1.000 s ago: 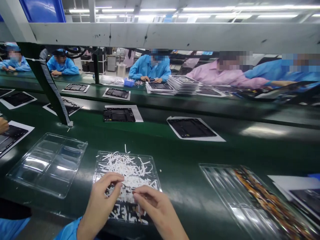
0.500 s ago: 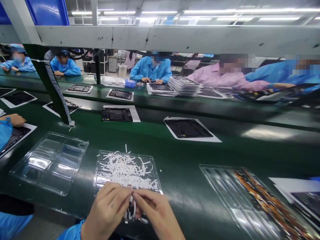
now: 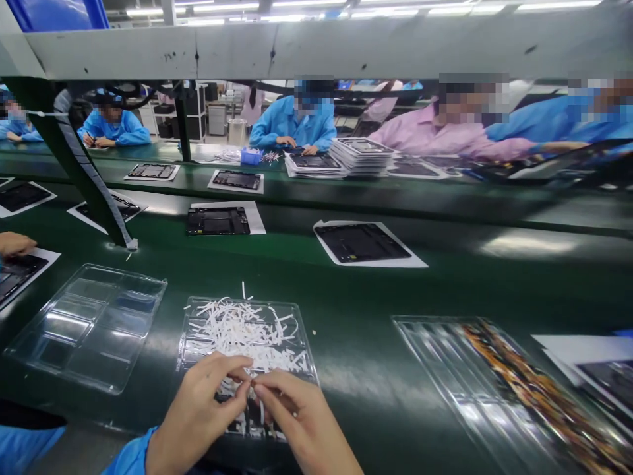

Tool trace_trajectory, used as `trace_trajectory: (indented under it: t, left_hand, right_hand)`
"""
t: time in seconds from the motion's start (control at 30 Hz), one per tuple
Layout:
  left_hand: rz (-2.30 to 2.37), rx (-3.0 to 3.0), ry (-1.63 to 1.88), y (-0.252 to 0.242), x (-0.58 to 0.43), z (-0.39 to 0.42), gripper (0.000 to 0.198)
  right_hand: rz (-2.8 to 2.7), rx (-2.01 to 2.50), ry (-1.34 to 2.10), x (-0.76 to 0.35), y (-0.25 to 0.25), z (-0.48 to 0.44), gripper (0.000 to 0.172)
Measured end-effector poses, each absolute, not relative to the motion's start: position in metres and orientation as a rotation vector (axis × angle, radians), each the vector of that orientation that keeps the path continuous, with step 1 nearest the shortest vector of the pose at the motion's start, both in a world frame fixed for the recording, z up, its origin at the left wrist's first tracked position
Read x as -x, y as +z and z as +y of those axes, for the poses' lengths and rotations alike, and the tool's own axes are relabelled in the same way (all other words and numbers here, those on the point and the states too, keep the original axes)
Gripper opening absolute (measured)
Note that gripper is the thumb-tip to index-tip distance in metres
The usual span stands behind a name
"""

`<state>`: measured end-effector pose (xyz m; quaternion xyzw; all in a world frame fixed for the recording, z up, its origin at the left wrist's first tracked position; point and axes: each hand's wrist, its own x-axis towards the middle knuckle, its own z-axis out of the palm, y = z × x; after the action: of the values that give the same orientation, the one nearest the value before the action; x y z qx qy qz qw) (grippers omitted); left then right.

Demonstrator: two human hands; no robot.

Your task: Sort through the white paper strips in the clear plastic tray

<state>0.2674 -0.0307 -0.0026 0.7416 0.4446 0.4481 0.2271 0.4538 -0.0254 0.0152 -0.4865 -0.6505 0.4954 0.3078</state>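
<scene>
The left hand and right hand meet fingertip to fingertip; whatever sits in that grip is too small to tell. Both hands cover the near edge of the clear tray of white strips. The bottom edge cuts off both wrists. At right, a long tray (contents blurred) runs off the corner.

Long white fluorescent tube lights glow overhead. A scuffed grey metal beam spans the glossy dark green conveyor belt.
</scene>
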Motion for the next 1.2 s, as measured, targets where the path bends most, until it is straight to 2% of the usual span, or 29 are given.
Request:
trace_trajectory:
  t: [0.13,0.27,0.37,0.43,0.5,0.63,0.87,1.0,1.2]
  left_hand:
    - [1.259,-2.005,1.231,-0.008,-0.269,-0.029,0.026]
    - [1.432,-1.878,1.191,-0.015,-0.261,-0.022,0.02]
    - [1.428,-1.663,1.181,-0.016,-0.254,-0.018,0.032]
    - [1.3,-1.514,1.145,-0.013,-0.255,-0.019,0.046]
    - [1.2,-1.422,1.095,-0.008,-0.259,-0.021,0.052]
    - [1.203,-1.413,1.073,-0.003,-0.267,-0.022,0.043]
    - [1.335,-1.581,1.194,-0.005,-0.259,-0.019,0.031]
    - [1.363,-1.635,1.308,-0.004,-0.248,-0.015,0.02]
    - [1.544,-1.875,1.365,0.003,-0.251,-0.008,0.017]
  right_hand:
    - [-1.801,1.31,1.252,-0.457,0.017,-0.029,0.034]
    - [-1.816,1.338,1.194,-0.462,0.023,-0.03,0.025]
    - [-1.813,1.333,1.159,-0.466,0.025,-0.027,0.022]
    - [-1.809,1.325,1.164,-0.466,0.026,-0.024,0.022]
    - [-1.802,1.314,1.19,-0.465,0.027,-0.022,0.022]
    - [-1.78,1.28,1.267,-0.461,0.03,-0.021,0.024]
    - [-1.799,1.261,1.305,-0.469,0.024,-0.015,0.016]
    - [-1.729,1.322,1.398,-0.474,0.019,-0.01,0.019]
    - [-1.714,1.311,1.426,-0.478,0.017,-0.002,0.018]
